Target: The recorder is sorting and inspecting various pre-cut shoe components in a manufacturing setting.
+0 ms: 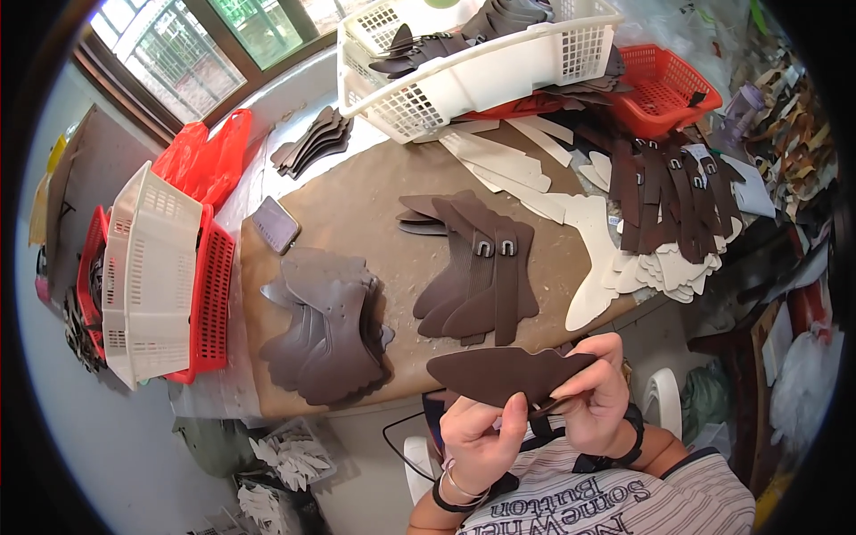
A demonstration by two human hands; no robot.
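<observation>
Between both hands, off the table's near edge, I hold a dark brown shaped leather piece [499, 373] with a wavy upper edge. My left hand [486, 432] grips its lower edge, thumb on the face. My right hand [593, 397] pinches its right end with bent fingers. Beyond it on the table lies a fanned stack of brown leather pieces with straps and metal buckles [481, 267]. To the left sits a second pile of brown leather pieces [325, 325], without visible buckles.
A white basket of leather parts [401, 111] and a red basket [655, 98] stand at the back. Buckled brown straps [669, 201] lie over cream cut pieces [593, 259] on the right. A phone [275, 225] rests at left, near stacked baskets [152, 276].
</observation>
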